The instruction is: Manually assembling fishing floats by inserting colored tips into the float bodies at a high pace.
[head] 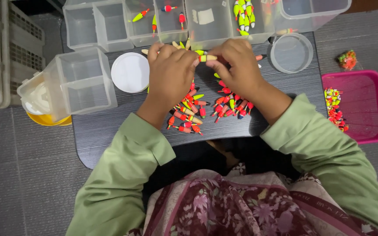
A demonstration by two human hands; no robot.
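Left hand (171, 74) and right hand (237, 65) pinch a small yellow-and-orange float (207, 57) between closed fingertips, its long axis lying level, left to right, above the dark table (110, 126). Left sits a clear lidded box (82, 81) and white round lid (130, 72), loose floats (189, 111) piled beneath the hands, a pink tray (364, 105) far right on grey floor

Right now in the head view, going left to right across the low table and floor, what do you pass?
Grey crate → clear square box → white round lid → left hand → right hand → clear round lid → pink tray.
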